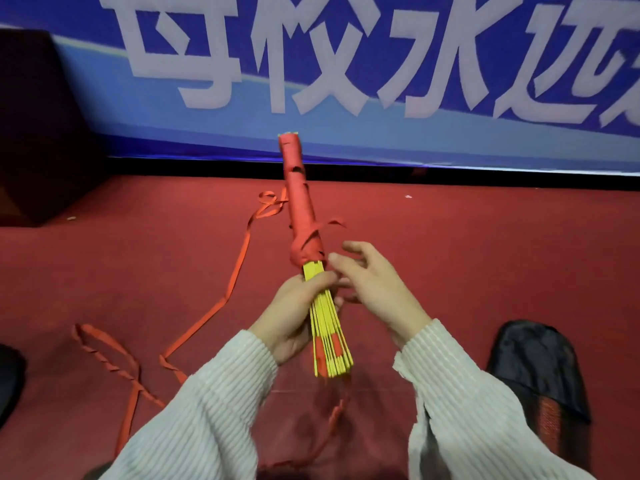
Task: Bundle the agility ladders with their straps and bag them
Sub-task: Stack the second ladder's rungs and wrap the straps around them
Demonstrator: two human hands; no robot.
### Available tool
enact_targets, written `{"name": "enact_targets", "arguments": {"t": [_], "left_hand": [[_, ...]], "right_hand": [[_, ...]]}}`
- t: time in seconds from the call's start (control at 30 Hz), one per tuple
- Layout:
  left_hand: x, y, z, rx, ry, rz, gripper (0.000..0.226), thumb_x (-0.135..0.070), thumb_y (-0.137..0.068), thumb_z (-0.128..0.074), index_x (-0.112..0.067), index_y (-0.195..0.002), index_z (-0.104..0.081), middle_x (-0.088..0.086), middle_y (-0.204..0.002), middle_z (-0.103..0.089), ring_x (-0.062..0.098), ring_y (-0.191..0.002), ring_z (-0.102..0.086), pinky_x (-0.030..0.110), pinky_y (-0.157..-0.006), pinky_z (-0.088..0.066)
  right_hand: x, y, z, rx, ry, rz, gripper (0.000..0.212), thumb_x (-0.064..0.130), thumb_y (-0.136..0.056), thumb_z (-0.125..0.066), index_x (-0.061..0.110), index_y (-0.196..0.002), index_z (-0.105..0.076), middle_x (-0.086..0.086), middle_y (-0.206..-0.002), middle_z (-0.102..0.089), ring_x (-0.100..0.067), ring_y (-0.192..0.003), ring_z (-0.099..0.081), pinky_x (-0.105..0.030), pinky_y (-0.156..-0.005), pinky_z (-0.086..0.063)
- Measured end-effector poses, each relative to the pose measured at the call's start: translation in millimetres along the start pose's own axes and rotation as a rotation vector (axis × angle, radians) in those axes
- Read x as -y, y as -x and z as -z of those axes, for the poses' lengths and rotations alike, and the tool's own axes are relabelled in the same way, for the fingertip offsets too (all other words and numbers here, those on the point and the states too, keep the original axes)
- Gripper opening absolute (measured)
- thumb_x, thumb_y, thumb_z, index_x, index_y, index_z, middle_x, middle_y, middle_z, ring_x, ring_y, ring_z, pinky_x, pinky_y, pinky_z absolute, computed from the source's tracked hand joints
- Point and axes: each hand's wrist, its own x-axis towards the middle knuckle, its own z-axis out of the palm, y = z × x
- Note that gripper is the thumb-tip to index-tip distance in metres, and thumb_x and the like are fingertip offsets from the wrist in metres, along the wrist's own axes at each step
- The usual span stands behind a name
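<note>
A bundle of yellow ladder rungs (327, 337) is held upright and tilted away from me, its upper half wound tightly in red strap (298, 195). My left hand (294, 317) grips the yellow rungs just below the wrapping. My right hand (374, 285) hovers beside the bundle with fingers spread and loosely bent, holding nothing that I can make out. The loose end of the red strap (228, 289) trails from the bundle across the red floor to the left. A black mesh bag (536, 368) lies on the floor at the lower right.
The floor is red carpet (485, 237). A blue banner with large white characters (346, 64) stands along the back. A dark piece of furniture (38, 133) fills the left corner. A dark object (8, 382) shows at the left edge.
</note>
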Motion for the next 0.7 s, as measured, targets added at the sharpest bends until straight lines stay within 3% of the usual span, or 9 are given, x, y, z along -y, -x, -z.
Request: {"name": "enact_targets", "arguments": {"t": [0.1, 0.2, 0.23, 0.37, 0.43, 0.5, 0.57, 0.63, 0.7], "left_hand": [[-8.2, -7.4, 9.6, -0.037, 0.208, 0.087, 0.032, -0.025, -0.091, -0.076, -0.004, -0.112, -0.065, 0.009, -0.080, -0.061, 0.019, -0.069, -0.065, 0.034, -0.064, -0.061], [-4.3, -17.0, 27.4, -0.100, 0.277, 0.178, 0.041, -0.036, -0.096, -0.072, -0.003, -0.120, -0.062, 0.015, -0.090, -0.069, 0.031, -0.091, -0.070, 0.053, -0.097, -0.058], [-2.6, -19.0, 31.5, -0.115, 0.298, 0.206, 0.048, -0.040, -0.097, -0.070, -0.003, -0.127, -0.061, 0.017, -0.098, -0.072, 0.033, -0.100, -0.071, 0.054, -0.100, -0.056], [-0.1, -27.4, 36.3, -0.189, 0.370, 0.276, 0.049, -0.053, -0.097, -0.064, -0.014, -0.127, -0.063, 0.011, -0.096, -0.072, 0.024, -0.088, -0.070, 0.035, -0.068, -0.059], [3.5, -31.9, 39.8, -0.250, 0.351, 0.293, 0.048, -0.055, -0.097, -0.062, -0.015, -0.123, -0.062, 0.010, -0.088, -0.070, 0.024, -0.081, -0.068, 0.032, -0.060, -0.057], [7.1, -32.0, 43.2, -0.280, 0.336, 0.285, 0.055, -0.059, -0.095, -0.063, -0.013, -0.125, -0.063, 0.010, -0.087, -0.069, 0.024, -0.079, -0.067, 0.031, -0.060, -0.056], [9.5, -27.9, 42.6, -0.258, 0.279, 0.272, 0.064, -0.071, -0.092, -0.059, -0.015, -0.123, -0.063, 0.008, -0.087, -0.064, 0.020, -0.071, -0.058, 0.028, -0.056, -0.052], [6.4, -17.1, 33.8, -0.190, 0.106, 0.244, 0.073, -0.079, -0.093, -0.047, -0.011, -0.116, -0.062, 0.008, -0.089, -0.067, 0.018, -0.070, -0.057, 0.029, -0.061, -0.049], [0.9, 0.4, 19.2, -0.232, -0.226, 0.112, 0.062, -0.066, -0.098, -0.050, -0.007, -0.111, -0.063, 0.007, -0.085, -0.075, 0.019, -0.071, -0.067, 0.035, -0.072, -0.052]], "right_hand": [[0.7, 8.5, 1.8, 0.149, -0.168, -0.165, 0.039, 0.053, -0.098, -0.061, 0.030, -0.129, -0.061, 0.002, -0.108, -0.072, -0.010, -0.077, -0.067, -0.029, -0.065, -0.058], [-7.2, 10.2, 5.9, 0.259, -0.146, -0.194, 0.043, 0.067, -0.092, -0.058, 0.038, -0.123, -0.065, 0.006, -0.114, -0.075, -0.013, -0.082, -0.072, -0.039, -0.076, -0.061], [-9.2, 10.3, 4.1, 0.278, -0.131, -0.182, 0.043, 0.067, -0.091, -0.059, 0.039, -0.124, -0.065, 0.007, -0.114, -0.075, -0.013, -0.084, -0.073, -0.040, -0.080, -0.062], [-15.0, 11.5, -10.3, 0.287, -0.006, -0.122, 0.039, 0.055, -0.091, -0.070, 0.037, -0.125, -0.061, 0.007, -0.114, -0.074, -0.015, -0.100, -0.075, -0.044, -0.087, -0.061], [-14.7, 12.3, -16.1, 0.255, 0.012, -0.101, 0.033, 0.054, -0.091, -0.069, 0.032, -0.115, -0.064, 0.002, -0.106, -0.077, -0.019, -0.077, -0.076, -0.037, -0.069, -0.061], [-13.7, 12.3, -18.5, 0.179, 0.189, -0.009, 0.037, 0.058, -0.087, -0.067, 0.025, -0.102, -0.066, -0.002, -0.088, -0.076, -0.014, -0.055, -0.061, -0.029, -0.052, -0.046], [-14.3, 10.6, -20.1, 0.064, 0.319, 0.067, 0.041, 0.061, -0.084, -0.062, 0.021, -0.092, -0.068, 0.000, -0.070, -0.072, -0.011, -0.053, -0.054, -0.029, -0.056, -0.041], [-8.2, 8.2, -16.6, -0.074, 0.189, 0.055, 0.044, 0.060, -0.091, -0.058, 0.020, -0.086, -0.073, 0.000, -0.059, -0.068, -0.010, -0.049, -0.053, -0.029, -0.058, -0.042], [2.0, 7.8, -2.8, -0.209, -0.010, -0.036, 0.050, 0.060, -0.094, -0.055, 0.017, -0.080, -0.076, -0.001, -0.054, -0.064, -0.014, -0.044, -0.049, -0.024, -0.047, -0.037]]}}
